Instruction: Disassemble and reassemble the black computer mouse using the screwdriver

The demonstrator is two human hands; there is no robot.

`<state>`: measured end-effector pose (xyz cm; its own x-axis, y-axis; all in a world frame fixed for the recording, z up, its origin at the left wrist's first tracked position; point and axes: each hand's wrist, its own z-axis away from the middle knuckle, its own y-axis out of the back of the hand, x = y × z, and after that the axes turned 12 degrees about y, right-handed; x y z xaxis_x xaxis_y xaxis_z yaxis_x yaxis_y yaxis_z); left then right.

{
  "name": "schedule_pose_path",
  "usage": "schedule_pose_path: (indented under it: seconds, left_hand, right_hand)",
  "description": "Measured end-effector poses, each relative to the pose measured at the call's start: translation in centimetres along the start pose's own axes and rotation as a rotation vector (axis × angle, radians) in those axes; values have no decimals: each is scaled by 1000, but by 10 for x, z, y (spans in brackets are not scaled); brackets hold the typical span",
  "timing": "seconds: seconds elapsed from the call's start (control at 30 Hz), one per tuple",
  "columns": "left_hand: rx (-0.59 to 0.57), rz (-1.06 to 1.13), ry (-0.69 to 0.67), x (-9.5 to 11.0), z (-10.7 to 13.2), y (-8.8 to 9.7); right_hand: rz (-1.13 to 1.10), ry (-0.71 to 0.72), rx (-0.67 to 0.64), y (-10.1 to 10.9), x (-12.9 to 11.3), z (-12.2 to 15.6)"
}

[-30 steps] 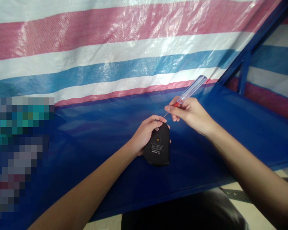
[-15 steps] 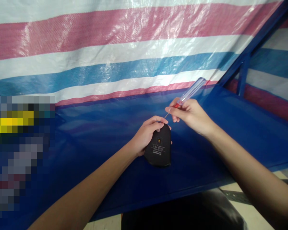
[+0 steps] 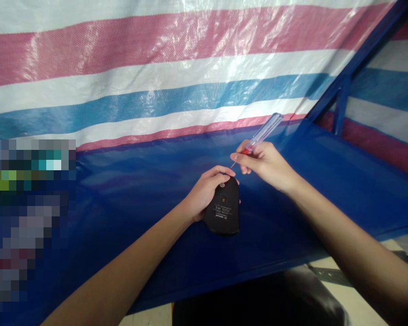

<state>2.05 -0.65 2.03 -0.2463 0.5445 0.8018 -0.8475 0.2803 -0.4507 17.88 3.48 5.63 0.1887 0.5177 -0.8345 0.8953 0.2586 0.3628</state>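
Observation:
My left hand is wrapped around the upper end of a black computer mouse, whose underside faces up and shows a sensor window and printed text. My right hand pinches a screwdriver with a clear handle and a red collar. Its thin shaft slants down and left toward the top end of the mouse, beside my left fingertips. Those fingers hide where the tip ends, so contact with the mouse cannot be made out.
A blue work surface lies under both hands. Behind it hangs a striped plastic sheet. Blue frame bars rise at the right. The left side is blurred into blocks, with its contents unreadable.
The screwdriver and my right hand sit slightly further left, with the handle's end a little lower. The whole view has also shifted slightly. My left hand keeps its hold on the mouse.

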Motion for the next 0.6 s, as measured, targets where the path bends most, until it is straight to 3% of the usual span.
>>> schedule_pose_path:
  seconds: [0.3, 0.6]
  left_hand:
    - [51, 26, -13, 1, 3, 0]
    - [89, 30, -25, 4, 4, -1]
  right_hand:
    - [-10, -10, 32, 3, 1, 0]
    - [-50, 8, -20, 1, -3, 1]
